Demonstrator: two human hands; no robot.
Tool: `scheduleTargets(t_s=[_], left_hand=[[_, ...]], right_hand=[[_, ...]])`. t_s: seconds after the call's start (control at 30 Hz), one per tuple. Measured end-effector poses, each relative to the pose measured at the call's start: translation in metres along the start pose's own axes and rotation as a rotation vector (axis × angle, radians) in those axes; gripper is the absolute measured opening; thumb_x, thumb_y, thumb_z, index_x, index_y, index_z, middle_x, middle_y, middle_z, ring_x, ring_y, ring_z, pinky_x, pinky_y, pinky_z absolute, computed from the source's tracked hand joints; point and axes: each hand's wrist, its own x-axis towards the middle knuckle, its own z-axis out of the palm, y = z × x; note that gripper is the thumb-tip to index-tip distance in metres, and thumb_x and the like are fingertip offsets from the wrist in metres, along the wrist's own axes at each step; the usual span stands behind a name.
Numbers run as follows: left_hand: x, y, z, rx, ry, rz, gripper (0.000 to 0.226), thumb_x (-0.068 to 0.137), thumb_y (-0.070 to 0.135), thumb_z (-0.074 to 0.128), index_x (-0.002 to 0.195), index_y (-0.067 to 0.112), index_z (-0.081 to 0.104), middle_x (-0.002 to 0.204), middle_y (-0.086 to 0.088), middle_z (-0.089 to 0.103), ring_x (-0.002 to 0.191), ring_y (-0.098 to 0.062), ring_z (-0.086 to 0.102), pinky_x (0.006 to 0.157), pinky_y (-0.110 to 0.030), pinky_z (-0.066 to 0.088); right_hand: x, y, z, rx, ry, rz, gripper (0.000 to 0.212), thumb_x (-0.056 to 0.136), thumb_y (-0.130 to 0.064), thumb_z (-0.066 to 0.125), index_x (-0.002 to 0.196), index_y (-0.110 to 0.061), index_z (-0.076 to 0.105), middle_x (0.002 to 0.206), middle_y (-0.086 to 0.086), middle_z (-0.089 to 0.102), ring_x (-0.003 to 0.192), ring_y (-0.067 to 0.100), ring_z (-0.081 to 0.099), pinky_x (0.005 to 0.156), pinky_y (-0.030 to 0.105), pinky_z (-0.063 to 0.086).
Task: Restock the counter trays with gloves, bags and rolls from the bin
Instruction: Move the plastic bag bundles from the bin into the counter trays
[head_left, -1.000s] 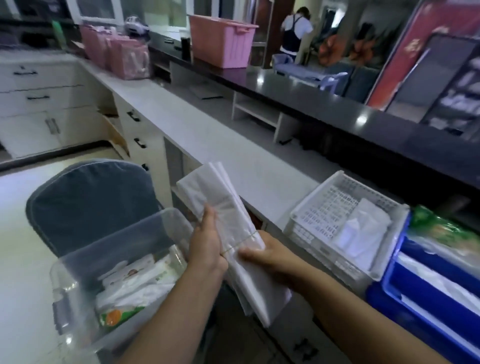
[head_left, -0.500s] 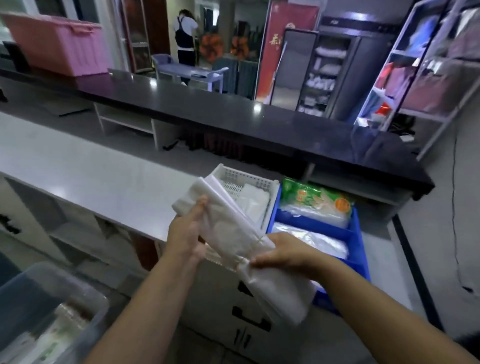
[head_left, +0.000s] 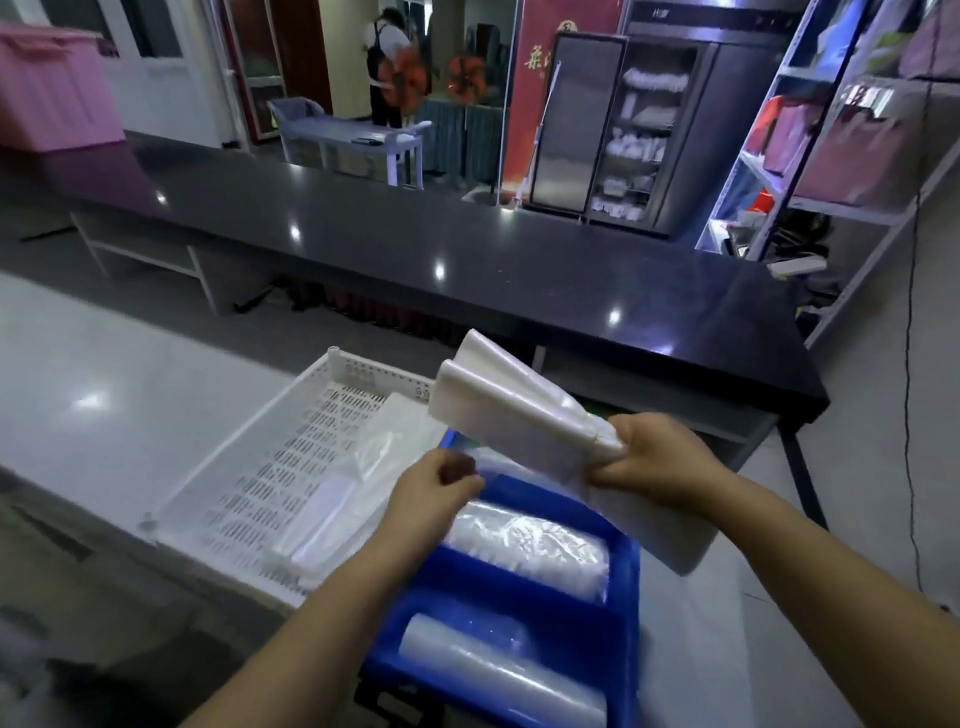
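Observation:
My right hand (head_left: 657, 460) grips a banded bundle of white plastic bags (head_left: 511, 415) at its middle, holding it above the blue tray (head_left: 631, 566). My left hand (head_left: 434, 491) hovers just left of the bundle over the blue tray's far end, fingers curled, apparently holding nothing. The blue tray holds a clear pack (head_left: 524, 548) and a clear roll (head_left: 498, 670) in separate compartments. Left of it sits a white perforated tray (head_left: 270, 462) with clear plastic packs (head_left: 332, 512) lying in it.
Both trays rest on a white counter (head_left: 104, 395). Behind it runs a raised dark counter (head_left: 467, 249) with a pink bin (head_left: 49, 93) at its far left. Shelving (head_left: 841, 135) stands at the right; a person (head_left: 387, 67) stands far back.
The view swung right from the bin to the trays. The bag bundle moved over the blue tray; my left hand let go of it, leaving only my right hand holding.

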Motion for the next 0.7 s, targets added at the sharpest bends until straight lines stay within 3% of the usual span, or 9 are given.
scheduleTargets(t_s=[0.13,0.3,0.4,0.53,0.7], left_hand=[[0.019,-0.02,0.043,0.803,-0.292,0.149,0.032,0.082,0.026,0.058,0.113,0.026,0.064,0.119,0.004,0.063,0.109,-0.017,0.059,0.093,-0.031,0.045],[0.042,-0.026,0.073,1.341,-0.503,0.272,0.03,0.088,0.016,0.047,0.116,0.012,0.059,0.122,-0.01,0.059,0.111,-0.033,0.055,0.081,-0.04,0.044],[0.051,-0.033,0.079,1.478,-0.528,0.282,0.038,0.084,0.011,0.053,0.122,0.011,0.053,0.128,-0.011,0.056,0.116,-0.033,0.052,0.088,-0.041,0.043],[0.058,-0.041,0.083,1.512,-0.499,0.316,0.037,0.08,0.013,0.059,0.117,0.011,0.055,0.124,-0.011,0.056,0.111,-0.033,0.055,0.088,-0.04,0.043],[0.058,-0.045,0.076,1.38,-0.557,0.267,0.035,0.077,0.02,0.064,0.11,0.014,0.056,0.12,-0.01,0.05,0.11,-0.031,0.05,0.086,-0.04,0.042]], right_hand=[[0.019,0.037,0.003,-0.123,0.031,-0.019,0.029,0.065,-0.054,0.067,0.081,-0.03,0.063,0.074,-0.01,0.066,0.067,0.009,0.059,0.061,0.034,0.054],[0.028,0.066,0.014,-0.217,0.058,-0.04,0.031,0.063,-0.06,0.064,0.073,-0.031,0.058,0.07,-0.01,0.062,0.063,0.013,0.055,0.047,0.025,0.037],[0.025,0.078,0.015,-0.147,0.07,0.004,0.03,0.062,-0.062,0.062,0.067,-0.034,0.053,0.065,-0.013,0.059,0.061,0.01,0.054,0.048,0.024,0.036],[0.017,0.088,0.014,-0.086,0.109,0.095,0.029,0.064,-0.059,0.062,0.07,-0.03,0.057,0.065,-0.012,0.061,0.061,0.008,0.055,0.05,0.026,0.042],[0.007,0.086,0.007,-0.027,0.145,0.156,0.023,0.068,-0.053,0.065,0.068,-0.035,0.052,0.063,-0.015,0.056,0.06,0.001,0.051,0.048,0.022,0.032]])
